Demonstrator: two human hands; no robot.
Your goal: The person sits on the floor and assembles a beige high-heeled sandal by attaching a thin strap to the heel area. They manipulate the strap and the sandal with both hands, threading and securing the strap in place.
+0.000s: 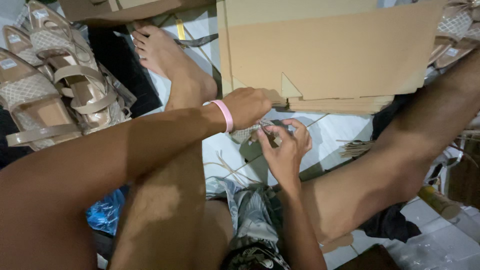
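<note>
Hands meet at the scene's centre, over a pale tiled floor (340, 131) where the person sits with legs spread. The left hand (248, 106), a pink band (223, 115) on its wrist, is clenched knuckles-up on the far end of a small beige woven strap piece (246, 134); the right hand (285, 147) pinches its near end between thumb and fingertips. So the piece sits between the 2 hands, just above the floor and just near of the cardboard stack (325, 55). It looks light, thin and limp, a mesh-textured strip that would sag if held at 1 end only, so a pinch at both ends, as now, likely suits it best; the weave may fray or snag under hard pulling. How much of it hides inside the left fist cannot be told. The cardboard is flat, stiff and matte brown, with a triangular cut flap on its near edge. At far left lie beige sandals (55, 80), smooth glossy straps over lattice-patterned uppers, with pointed toes. Thin pale strips (227, 167) lie loose on the floor near the hands, and a crumpled blue plastic bag (105, 212) shows at near left.
</note>
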